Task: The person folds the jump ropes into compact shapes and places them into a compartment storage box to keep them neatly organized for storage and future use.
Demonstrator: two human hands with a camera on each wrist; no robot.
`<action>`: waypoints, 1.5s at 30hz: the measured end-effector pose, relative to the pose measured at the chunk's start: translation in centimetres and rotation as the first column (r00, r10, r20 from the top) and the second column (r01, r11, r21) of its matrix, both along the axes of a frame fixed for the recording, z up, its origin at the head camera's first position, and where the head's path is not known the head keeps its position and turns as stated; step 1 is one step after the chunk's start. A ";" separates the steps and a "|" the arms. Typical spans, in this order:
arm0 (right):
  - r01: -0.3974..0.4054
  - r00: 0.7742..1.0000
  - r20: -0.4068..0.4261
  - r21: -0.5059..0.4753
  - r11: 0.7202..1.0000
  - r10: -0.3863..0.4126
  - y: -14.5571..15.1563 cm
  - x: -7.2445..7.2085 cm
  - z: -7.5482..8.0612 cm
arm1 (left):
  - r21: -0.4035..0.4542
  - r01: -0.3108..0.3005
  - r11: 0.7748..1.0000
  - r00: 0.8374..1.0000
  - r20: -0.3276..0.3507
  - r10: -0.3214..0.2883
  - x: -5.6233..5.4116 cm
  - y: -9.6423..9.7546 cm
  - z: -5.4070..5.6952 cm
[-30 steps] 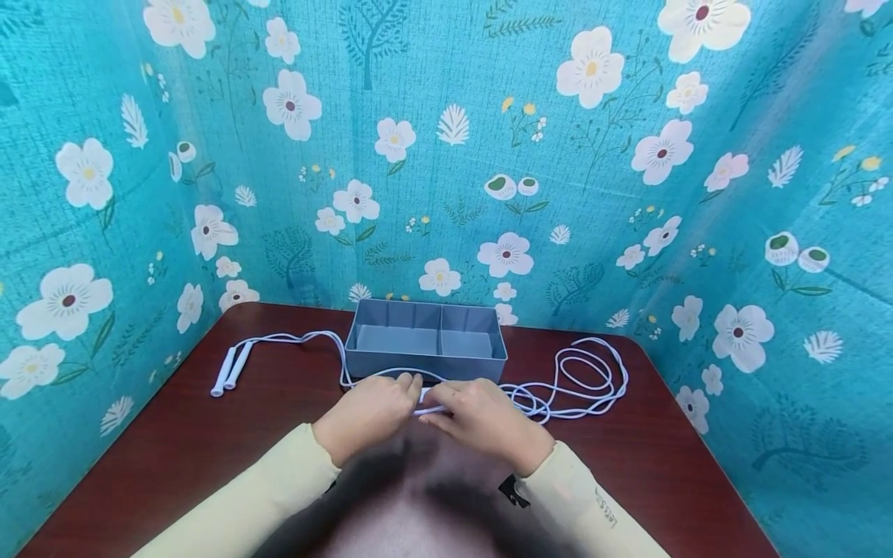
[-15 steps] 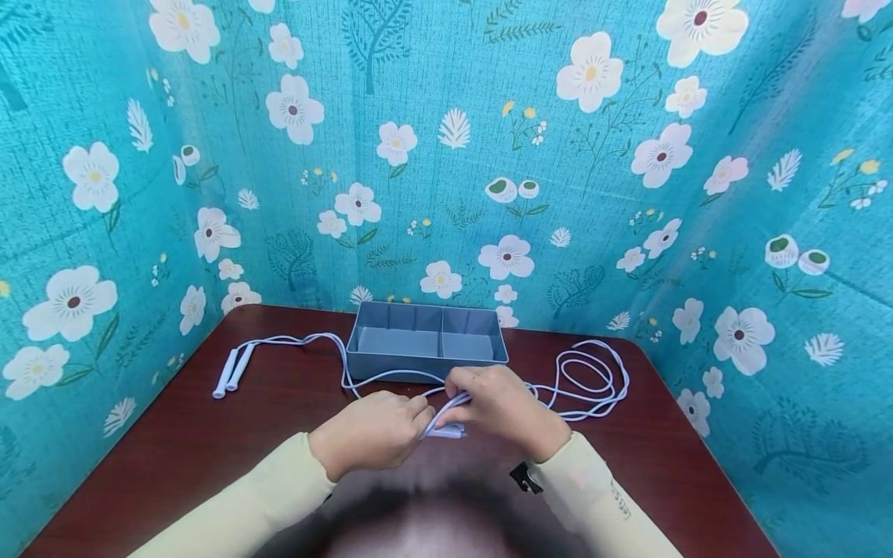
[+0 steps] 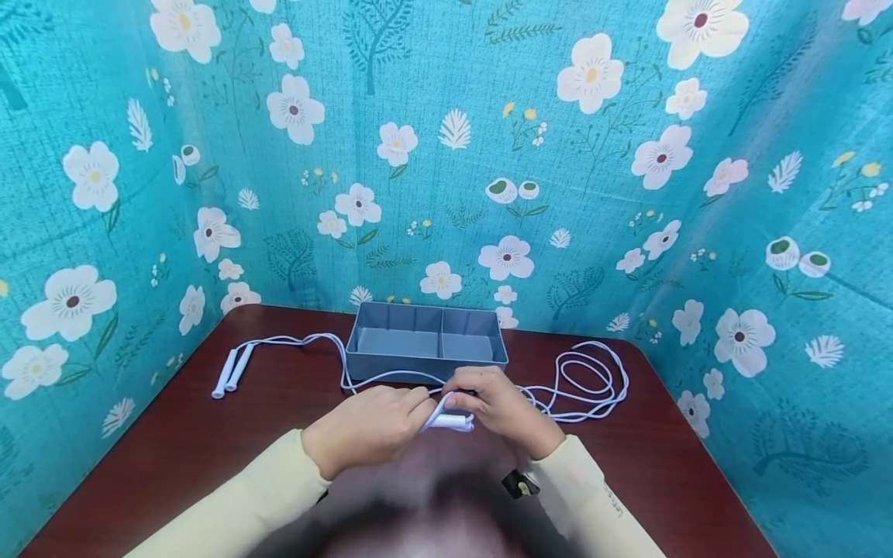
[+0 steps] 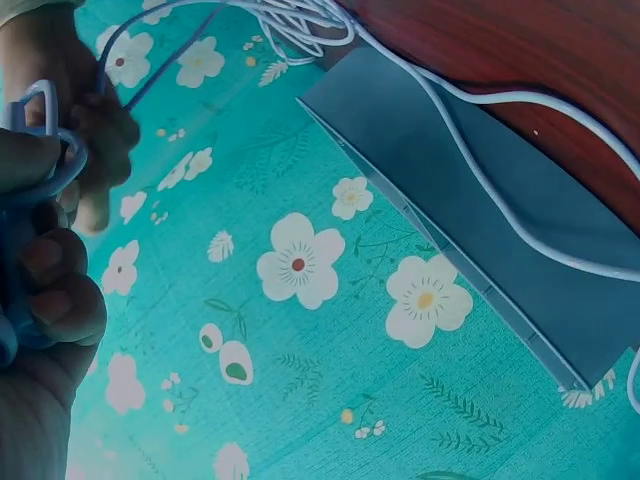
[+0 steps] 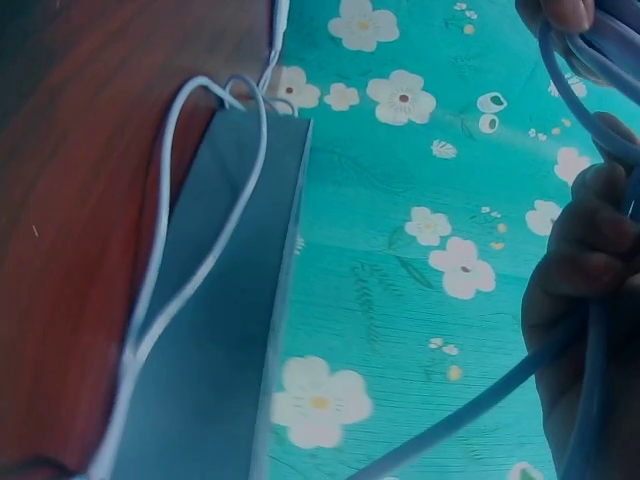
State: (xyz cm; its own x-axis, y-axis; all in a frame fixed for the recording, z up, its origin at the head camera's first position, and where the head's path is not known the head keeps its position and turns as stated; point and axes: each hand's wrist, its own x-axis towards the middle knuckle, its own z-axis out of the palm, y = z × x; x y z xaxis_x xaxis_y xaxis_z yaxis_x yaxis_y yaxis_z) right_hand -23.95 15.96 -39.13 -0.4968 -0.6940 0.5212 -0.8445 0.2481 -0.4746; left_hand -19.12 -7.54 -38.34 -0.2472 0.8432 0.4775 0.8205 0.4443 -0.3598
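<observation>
The fingers of the left hand are curled around a gathered pale cord, and they grip it together with a white handle, whose end comes out toward the right. The right hand pinches the cord between thumb and forefinger, and a short bend of it rises between the 2 hands. In the left wrist view, a small loop stands beside the left thumb. All this is held in front of a blue-grey box.

The cord looks smooth, round and lilac-white; the handle is a slim, plain tube, and I can read no mark on it. On the right sleeve there is small, slanting dark lettering, too small to read surely. A black clip is near the right wrist.

Farther out, more cord lies along the front of the box, which has 2 compartments, the left wider. To the right, loose coils lie on the dark red table. At the left, 2 other white handles lie side by side. Behind stands a turquoise cloth with printed flowers.
</observation>
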 end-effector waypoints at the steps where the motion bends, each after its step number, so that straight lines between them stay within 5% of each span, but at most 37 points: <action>1: -0.007 1.000 0.018 -0.018 1.000 0.008 -0.1 0.1 0.0 | -0.003 -0.007 1.000 1.000 -0.012 0.007 0.0 0.0 0.1; 5: 0.001 0.990 0.143 -0.065 0.998 0.008 -0.5 0.6 0.5 | -0.007 -0.023 1.000 0.999 -0.049 0.023 -0.1 -0.1 0.5; 9: 0.027 0.957 0.290 -0.101 0.994 0.003 -0.6 0.9 0.7 | -0.001 -0.026 1.000 0.997 -0.070 0.026 -0.2 -0.3 0.8; 16: -0.027 0.872 0.455 -0.325 0.945 0.181 -0.9 -0.7 -2.5 | 0.036 -0.022 0.999 0.990 -0.141 0.027 -0.7 -0.5 0.9; 20: -0.007 0.858 0.468 -0.401 0.916 0.211 -1.7 -0.7 -3.5 | 0.101 -0.029 0.994 0.992 -0.120 0.041 -1.0 -0.4 0.8; 25: 0.133 0.872 0.485 -0.361 0.923 0.064 -3.2 -0.2 -4.4 | 0.181 -0.095 0.979 0.994 -0.036 0.103 -1.3 0.0 0.6; 29: 0.291 0.846 0.517 -0.250 0.923 -0.127 -4.2 0.4 -4.8 | 0.189 -0.198 0.962 0.978 -0.024 0.206 -1.7 0.1 0.2; 32: 0.348 0.854 0.468 -0.192 0.918 -0.226 -4.5 0.7 -4.9 | 0.146 -0.252 0.957 0.963 -0.063 0.263 -2.0 0.1 -0.3; 36: 0.324 0.921 0.271 -0.138 0.936 -0.279 -4.6 1.1 -5.1 | 0.138 -0.307 0.942 0.940 -0.111 0.322 -2.4 0.2 -1.0; 39: 0.288 0.952 0.131 -0.061 0.956 -0.278 -4.5 1.4 -5.1 | 0.168 -0.334 0.927 0.927 -0.120 0.356 -2.5 0.3 -1.4; 45: 0.310 0.948 -0.139 0.193 0.931 -0.287 -3.6 1.8 -4.2 | 0.132 -0.362 0.923 0.924 -0.082 0.374 -2.3 0.8 -2.2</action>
